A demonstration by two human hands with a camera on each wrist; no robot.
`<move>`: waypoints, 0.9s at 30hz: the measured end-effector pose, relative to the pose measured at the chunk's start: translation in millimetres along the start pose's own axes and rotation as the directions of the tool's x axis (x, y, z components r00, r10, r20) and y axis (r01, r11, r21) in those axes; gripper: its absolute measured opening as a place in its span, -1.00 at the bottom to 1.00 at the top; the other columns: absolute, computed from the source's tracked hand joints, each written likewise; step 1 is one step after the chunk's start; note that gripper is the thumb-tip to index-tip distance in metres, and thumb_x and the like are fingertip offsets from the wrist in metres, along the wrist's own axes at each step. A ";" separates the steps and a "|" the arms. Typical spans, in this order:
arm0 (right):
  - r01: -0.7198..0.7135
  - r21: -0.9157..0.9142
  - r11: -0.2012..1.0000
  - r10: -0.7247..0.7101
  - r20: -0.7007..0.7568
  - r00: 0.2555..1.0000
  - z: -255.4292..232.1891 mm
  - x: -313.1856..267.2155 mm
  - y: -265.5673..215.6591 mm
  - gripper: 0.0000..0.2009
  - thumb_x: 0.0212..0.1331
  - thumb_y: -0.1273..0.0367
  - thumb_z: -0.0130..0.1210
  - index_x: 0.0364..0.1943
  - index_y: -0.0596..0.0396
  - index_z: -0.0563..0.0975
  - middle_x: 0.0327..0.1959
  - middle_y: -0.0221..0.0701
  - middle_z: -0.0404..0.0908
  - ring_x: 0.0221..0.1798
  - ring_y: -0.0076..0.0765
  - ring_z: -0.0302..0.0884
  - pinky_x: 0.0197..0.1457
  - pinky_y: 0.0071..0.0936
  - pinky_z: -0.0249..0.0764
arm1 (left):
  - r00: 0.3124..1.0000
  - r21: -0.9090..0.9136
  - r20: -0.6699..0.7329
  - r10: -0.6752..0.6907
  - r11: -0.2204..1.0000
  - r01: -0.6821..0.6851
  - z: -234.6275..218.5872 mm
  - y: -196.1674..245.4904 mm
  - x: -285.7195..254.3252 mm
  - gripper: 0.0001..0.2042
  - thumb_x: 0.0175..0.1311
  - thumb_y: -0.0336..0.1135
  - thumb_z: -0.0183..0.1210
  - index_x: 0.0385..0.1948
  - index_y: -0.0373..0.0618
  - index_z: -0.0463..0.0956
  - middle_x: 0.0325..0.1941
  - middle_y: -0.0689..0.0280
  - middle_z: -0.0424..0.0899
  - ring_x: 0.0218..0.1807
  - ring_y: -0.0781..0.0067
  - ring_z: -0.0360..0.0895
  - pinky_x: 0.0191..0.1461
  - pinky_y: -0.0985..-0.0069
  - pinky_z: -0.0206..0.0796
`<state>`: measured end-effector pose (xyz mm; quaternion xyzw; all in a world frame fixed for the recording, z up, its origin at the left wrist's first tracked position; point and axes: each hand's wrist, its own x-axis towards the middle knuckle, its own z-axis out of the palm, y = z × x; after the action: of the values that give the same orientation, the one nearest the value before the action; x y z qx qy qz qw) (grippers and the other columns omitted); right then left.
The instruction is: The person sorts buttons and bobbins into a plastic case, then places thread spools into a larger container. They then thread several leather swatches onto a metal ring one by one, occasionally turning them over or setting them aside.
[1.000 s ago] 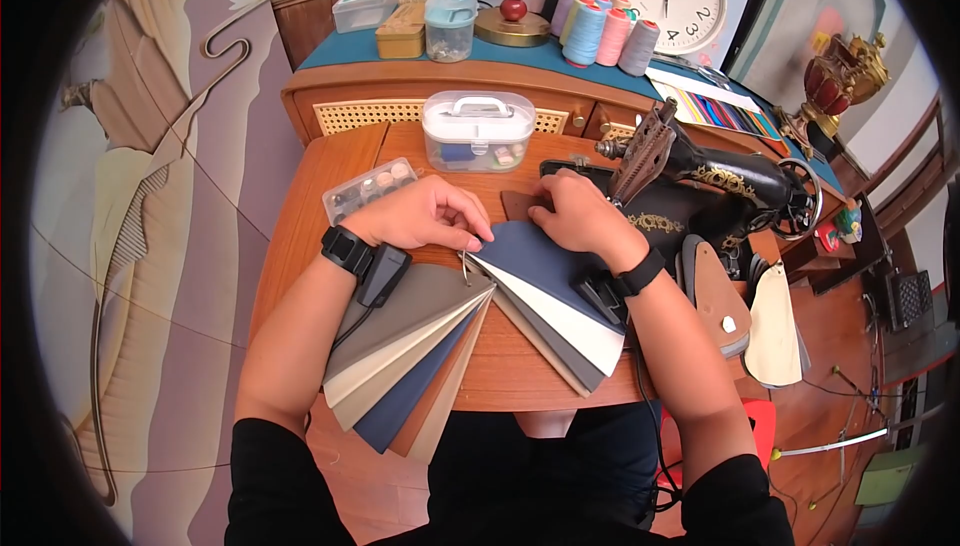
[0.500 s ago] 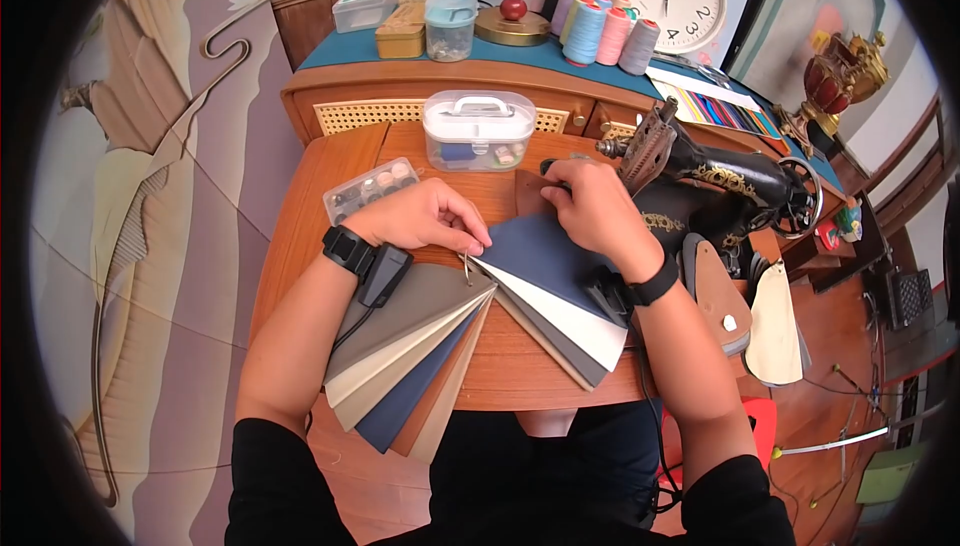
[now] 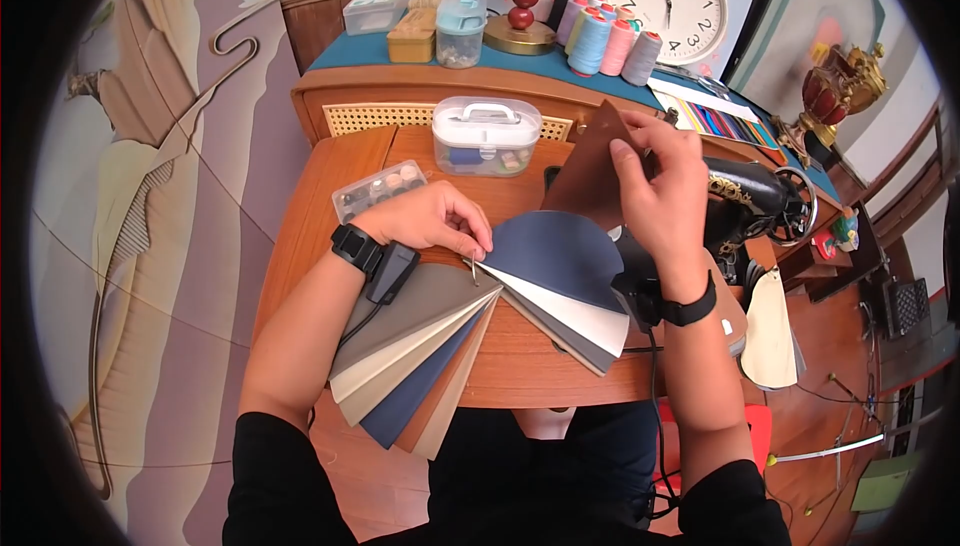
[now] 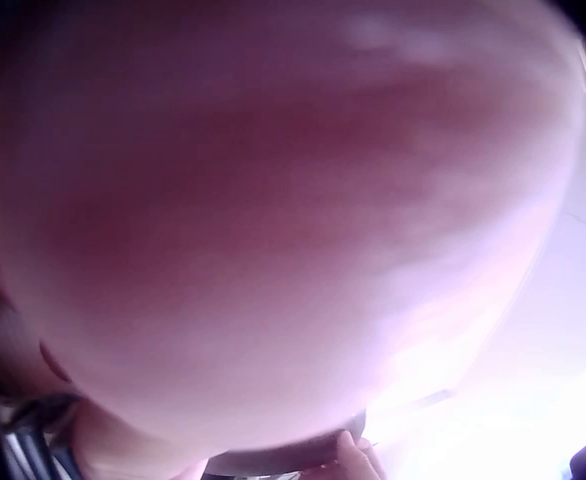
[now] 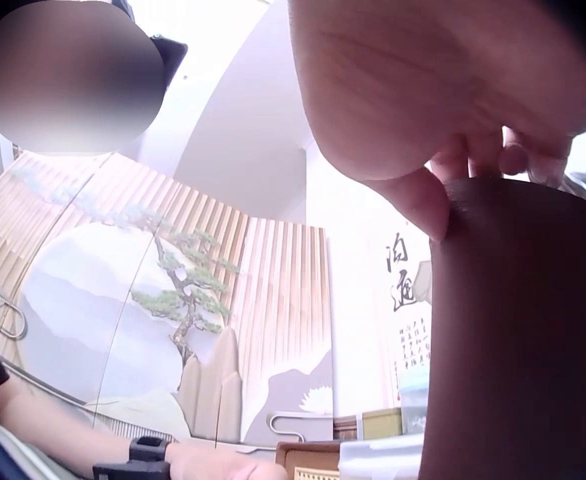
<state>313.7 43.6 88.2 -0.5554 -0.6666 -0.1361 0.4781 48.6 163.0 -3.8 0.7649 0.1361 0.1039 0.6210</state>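
A dark brown swatch [image 3: 585,171] is lifted above the table, its edge pinched by my right hand [image 3: 665,186]; in the right wrist view the brown swatch [image 5: 523,330] hangs from the thumb and fingers of that hand [image 5: 453,90]. My left hand [image 3: 425,218] pinches the joined corner of the swatches near a metal ring [image 3: 474,268]. Fanned over the table are a navy swatch [image 3: 555,251], a white swatch [image 3: 590,324] and, to the left, a grey swatch [image 3: 400,296] above several others. The left wrist view is mostly filled by the blurred left hand [image 4: 273,220].
Behind the hands stand a clear lidded box [image 3: 487,136] and a tray of round pieces [image 3: 380,189]. A black sewing machine [image 3: 750,191] is at the right. Thread spools [image 3: 605,41] and a clock [image 3: 668,1] are on the rear cabinet. A cream swatch [image 3: 772,331] overhangs the right edge.
My right hand has risen and moved right, lifting the brown swatch from beside the sewing machine. The left hand keeps its hold on the corner. The head view has shifted slightly.
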 end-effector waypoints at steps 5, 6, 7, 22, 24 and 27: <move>0.075 0.092 0.993 -0.060 -0.153 0.986 -39.2 11.3 -6.5 -0.93 0.11 0.47 0.26 -0.36 0.15 0.59 0.06 -0.29 0.72 0.01 -0.26 0.46 0.15 -0.36 0.40 | 1.000 0.001 -0.016 -0.016 1.000 0.016 -0.1 -2.2 0.3 -0.85 0.17 -0.62 0.37 -0.22 -0.33 0.71 -0.16 0.23 0.75 -0.12 0.54 0.64 -0.01 0.63 0.47; 0.059 0.247 0.967 -0.011 -0.189 0.982 -45.5 14.8 2.4 -0.94 0.15 0.48 0.25 -0.33 0.14 0.59 0.09 -0.26 0.70 0.06 -0.31 0.47 0.22 -0.39 0.38 | 1.000 -0.014 -0.014 -0.018 1.000 0.017 -0.7 -3.8 0.4 -0.85 0.17 -0.61 0.37 -0.22 -0.33 0.71 -0.16 0.24 0.75 -0.12 0.55 0.64 -0.01 0.63 0.47; -0.021 0.379 0.925 0.101 -0.191 0.976 -53.5 17.7 5.6 -0.95 0.21 0.48 0.21 -0.31 0.15 0.58 0.08 -0.25 0.70 0.03 -0.38 0.49 0.22 -0.44 0.37 | 1.000 -0.028 -0.013 -0.018 0.999 0.018 -1.1 -4.2 0.3 -0.85 0.17 -0.60 0.37 -0.22 -0.32 0.71 -0.16 0.24 0.75 -0.12 0.55 0.64 -0.01 0.63 0.47; 0.190 0.276 0.942 -0.335 0.804 0.492 -13.7 42.0 -18.1 -0.84 0.17 0.49 0.15 -0.20 0.23 0.49 -0.34 -0.02 0.62 -0.13 0.25 0.59 -0.10 -0.06 0.49 | 0.999 0.033 -0.031 -0.023 0.999 0.024 -0.3 -2.3 -0.3 -0.83 0.20 -0.51 0.40 -0.19 -0.30 0.72 -0.21 0.29 0.78 -0.16 0.62 0.65 -0.03 0.64 0.48; 0.088 0.348 0.933 -0.339 0.773 0.537 7.7 31.4 -20.4 -0.81 0.17 0.50 0.15 -0.15 0.22 0.48 -0.34 -0.02 0.63 -0.13 0.24 0.60 -0.09 -0.07 0.49 | 0.999 0.040 -0.037 -0.030 0.999 0.031 1.0 0.6 -1.0 -0.83 0.21 -0.48 0.41 -0.18 -0.29 0.72 -0.23 0.30 0.78 -0.18 0.64 0.65 -0.04 0.65 0.48; -0.028 0.439 0.898 -0.336 0.726 0.600 30.8 14.9 -23.2 -0.74 0.18 0.51 0.15 -0.03 0.17 0.46 -0.32 -0.03 0.67 -0.15 0.21 0.63 -0.09 -0.09 0.52 | 0.998 0.084 -0.055 -0.044 0.995 0.049 2.3 6.6 -2.7 -0.82 0.21 -0.45 0.41 -0.18 -0.29 0.73 -0.26 0.31 0.78 -0.21 0.65 0.65 -0.07 0.65 0.48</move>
<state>279.6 66.6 92.4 -0.3845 -0.8669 0.2213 0.2274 47.3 158.7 2.2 0.7844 0.1746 0.1035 0.5861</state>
